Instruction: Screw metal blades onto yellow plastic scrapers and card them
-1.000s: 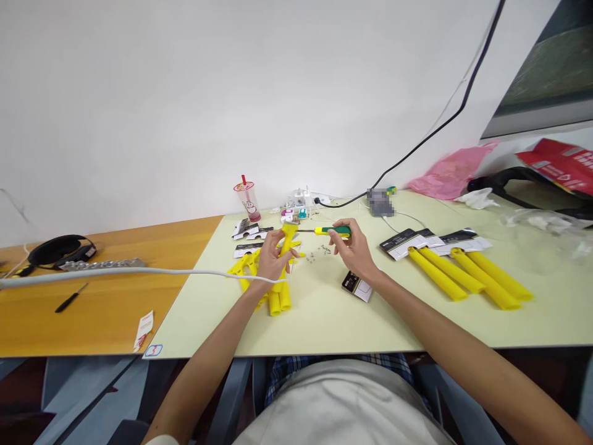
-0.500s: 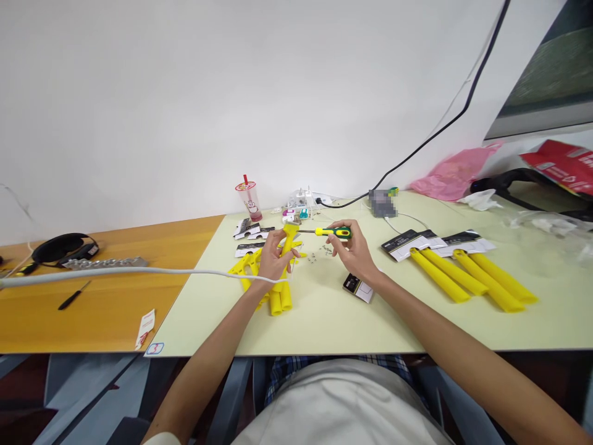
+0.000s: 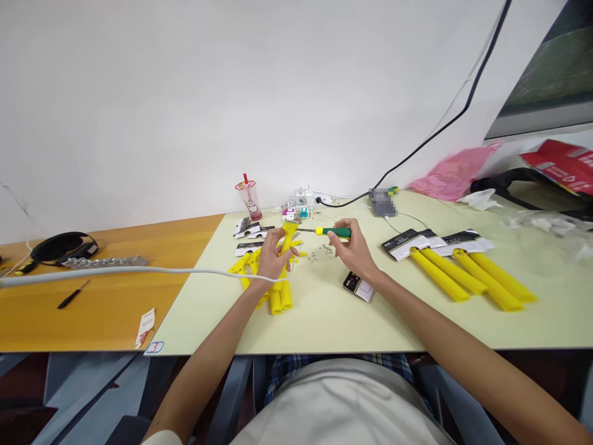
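Note:
My left hand (image 3: 273, 256) is closed around a yellow plastic scraper-like tool (image 3: 289, 235), its wide head pointing up and away. In my right hand (image 3: 354, 252) is a green-and-yellow screwdriver (image 3: 341, 232), held level by the handle. The shaft points left and its tip meets the side of the yellow head; a screw there is too small to make out. More yellow tools (image 3: 277, 303) lie under and beside my left hand. Between the hands, several small metal screws or nuts (image 3: 325, 248) are scattered on the table (image 3: 319, 327).
A black-and-white card pack (image 3: 358, 287) lies below my right hand. Yellow handles with cards (image 3: 440, 275) are at the right. A cup with a straw (image 3: 249, 198) stands at the back. A white cable (image 3: 185, 271) crosses the view at left. A black screwdriver (image 3: 69, 299) rests on the wooden table.
The screwdriver has turned about its axis: its handle now shows mostly green where yellow patches showed before. Both hands stay almost in place.

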`<state>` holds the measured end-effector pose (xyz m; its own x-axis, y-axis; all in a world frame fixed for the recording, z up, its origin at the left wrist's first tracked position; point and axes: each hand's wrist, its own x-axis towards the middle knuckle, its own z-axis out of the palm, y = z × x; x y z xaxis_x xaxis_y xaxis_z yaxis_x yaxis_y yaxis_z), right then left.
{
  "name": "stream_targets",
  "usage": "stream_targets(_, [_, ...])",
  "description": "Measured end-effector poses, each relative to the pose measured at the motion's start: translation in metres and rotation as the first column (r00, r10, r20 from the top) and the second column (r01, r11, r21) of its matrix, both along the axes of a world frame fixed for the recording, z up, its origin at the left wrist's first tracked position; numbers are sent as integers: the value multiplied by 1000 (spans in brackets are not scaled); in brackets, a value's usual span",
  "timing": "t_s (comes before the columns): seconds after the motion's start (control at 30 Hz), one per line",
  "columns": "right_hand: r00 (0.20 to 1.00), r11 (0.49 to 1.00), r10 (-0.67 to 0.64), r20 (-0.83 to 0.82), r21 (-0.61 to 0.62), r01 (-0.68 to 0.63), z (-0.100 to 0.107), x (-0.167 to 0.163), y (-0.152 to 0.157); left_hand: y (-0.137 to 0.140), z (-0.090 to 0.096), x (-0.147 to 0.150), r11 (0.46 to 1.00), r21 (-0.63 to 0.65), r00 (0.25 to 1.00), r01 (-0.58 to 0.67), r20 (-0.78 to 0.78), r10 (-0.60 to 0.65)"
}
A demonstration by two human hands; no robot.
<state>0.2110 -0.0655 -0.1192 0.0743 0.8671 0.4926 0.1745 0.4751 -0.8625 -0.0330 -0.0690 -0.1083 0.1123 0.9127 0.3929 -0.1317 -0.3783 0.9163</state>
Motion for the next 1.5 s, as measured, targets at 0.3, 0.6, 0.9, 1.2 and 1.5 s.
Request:
stream_targets(0.3, [998,997,39,-43,71,-36,2,-2,-4,0,-2,0,1000,-3,1000,16,1,-16])
stream_targets(0.6, [999,1000,-17,-36,7,17,3,0,-2,-2,1,1,1000,5,1000,1,-6,-1])
stream_targets(0.9, [995,997,23,-93,82,-15,3,-4,-5,-3,2,2,1000,-6,1000,15,-7,-15])
stream_targets(1.2, [995,999,-31,-93,20,33,8,-1,-2,-2,-1,2,1000,-5,1000,19,-9,-19])
stream_targets(1.5, [999,999,24,-43,34,-22,3,-2,-5,-1,1,0,1000,0,1000,6,-11,-6])
